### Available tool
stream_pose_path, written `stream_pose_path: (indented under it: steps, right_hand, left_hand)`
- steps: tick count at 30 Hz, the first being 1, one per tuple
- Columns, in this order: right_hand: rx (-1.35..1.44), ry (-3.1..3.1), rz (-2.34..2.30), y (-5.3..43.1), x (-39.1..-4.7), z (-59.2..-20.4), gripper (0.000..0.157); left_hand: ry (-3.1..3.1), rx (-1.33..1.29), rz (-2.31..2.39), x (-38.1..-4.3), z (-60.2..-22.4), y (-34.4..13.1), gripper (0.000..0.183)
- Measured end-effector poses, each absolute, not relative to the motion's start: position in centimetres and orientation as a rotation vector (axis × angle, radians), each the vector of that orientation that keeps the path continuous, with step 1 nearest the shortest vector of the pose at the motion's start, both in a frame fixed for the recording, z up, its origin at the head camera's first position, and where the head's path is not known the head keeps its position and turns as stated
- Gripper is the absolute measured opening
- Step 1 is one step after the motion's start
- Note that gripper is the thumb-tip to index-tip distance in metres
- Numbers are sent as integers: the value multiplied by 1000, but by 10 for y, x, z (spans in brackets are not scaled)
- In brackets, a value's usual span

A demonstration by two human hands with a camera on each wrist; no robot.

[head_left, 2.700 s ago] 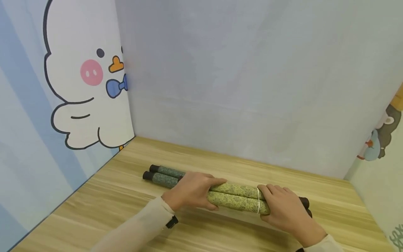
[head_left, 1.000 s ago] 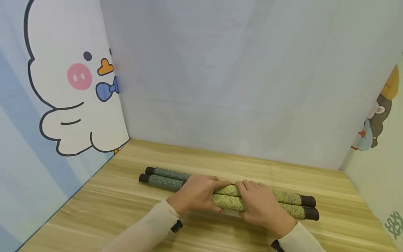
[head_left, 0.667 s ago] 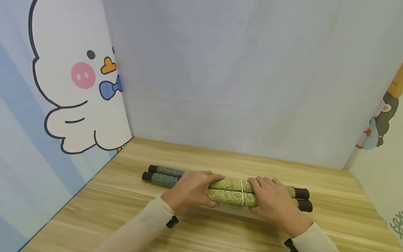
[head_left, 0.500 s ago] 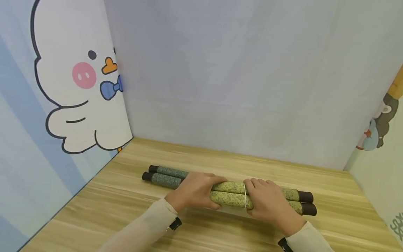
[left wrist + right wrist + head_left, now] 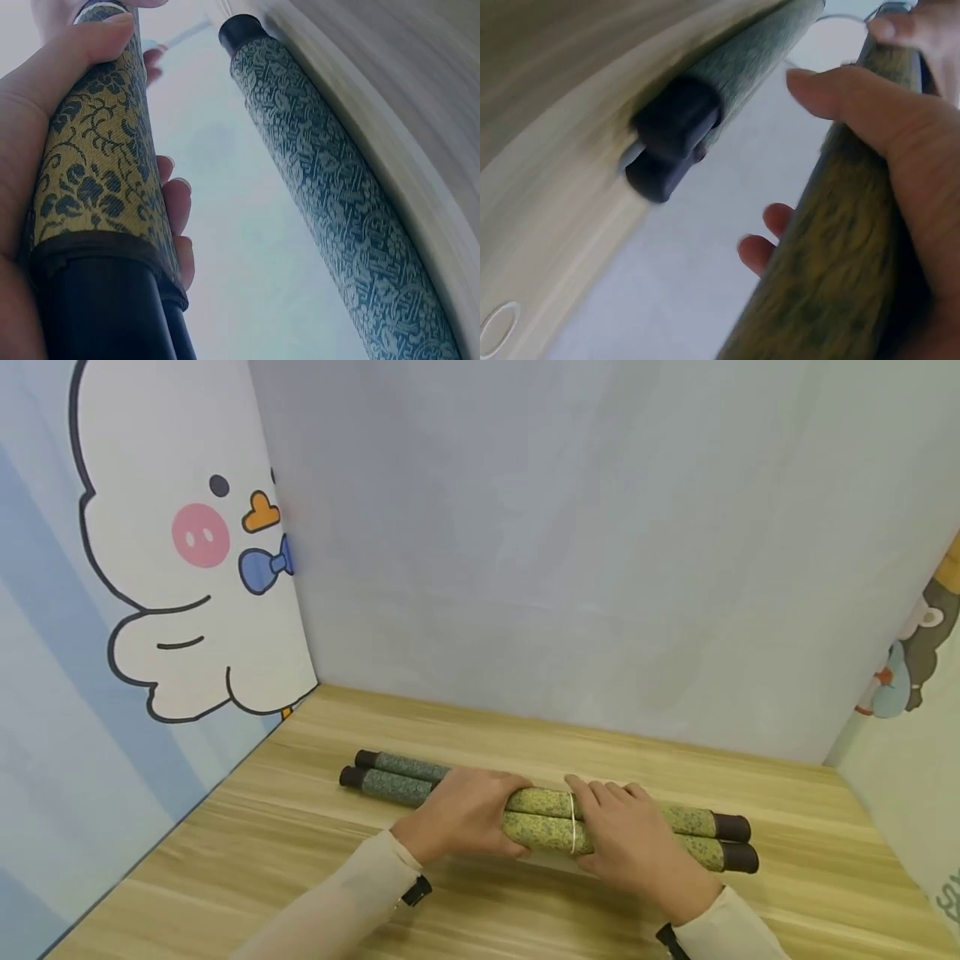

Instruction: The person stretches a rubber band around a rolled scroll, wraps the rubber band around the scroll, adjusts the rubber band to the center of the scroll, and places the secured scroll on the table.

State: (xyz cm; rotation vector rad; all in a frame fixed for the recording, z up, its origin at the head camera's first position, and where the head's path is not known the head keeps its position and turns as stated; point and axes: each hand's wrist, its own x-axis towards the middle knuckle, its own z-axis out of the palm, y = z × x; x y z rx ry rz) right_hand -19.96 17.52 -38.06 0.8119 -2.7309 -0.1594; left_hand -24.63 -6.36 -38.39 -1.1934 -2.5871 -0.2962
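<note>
Wood-grained worktop (image 5: 217, 868) spread in front of a pale backdrop (image 5: 540, 568), and a cartoon bird (image 5: 180, 668) was printed on the hanging at the left. Two yellow patterned rolls (image 5: 542, 832) lay side by side in the grip of both hands, seemingly lifted a little off the surface. The left hand (image 5: 467, 812) gripped the pair from above, thumb on the near side and fingers over the far side. The right hand (image 5: 632, 843) held the same pair in like manner, with dark end caps (image 5: 738, 857) jutting out past it. Between the hands a thin white band (image 5: 573, 835) circled both rolls, right beside the right hand's fingers. Two green rolls (image 5: 397, 787) rested behind and to the left, partly hidden by the left hand. On the wood lay a pale ring (image 5: 517, 319); whether it was a spare band could not be told.

Good handling, by my judgement, asked the left hand to do the steadying: firm enough to stop one roll slipping past the other, light enough not to dent the cloth. Any shift of the band was best made evenly, near and far sides together, so that it sat square and did not ruck the fabric.
</note>
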Motion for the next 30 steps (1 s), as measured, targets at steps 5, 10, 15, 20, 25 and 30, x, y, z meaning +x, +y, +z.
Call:
stream_pose_path:
  steps: [5, 10, 15, 20, 25, 30]
  right_hand:
    - [808, -2710, -166, 176, -203, -378, 77]
    - [847, -2688, -125, 166, -206, -378, 61]
    - [858, -2682, -125, 166, -204, -377, 78]
    - [813, -2726, -139, 193, -196, -380, 103]
    - [685, -2757, -81, 237, -187, -382, 92]
    - [703, -2703, -14, 245, -187, -387, 81]
  left_hand:
    - [-2560, -1185, -268, -247, -381, -63, 68]
    - [-2561, -1195, -295, -249, -384, -53, 67]
    - [-2597, -1189, -304, -248, -381, -53, 73]
    - [-2620, -1203, -262, -247, -375, -72, 80]
    - [-2638, -1178, -152, -248, -374, -87, 81]
    - [-2602, -1234, 182, -237, -383, -65, 82]
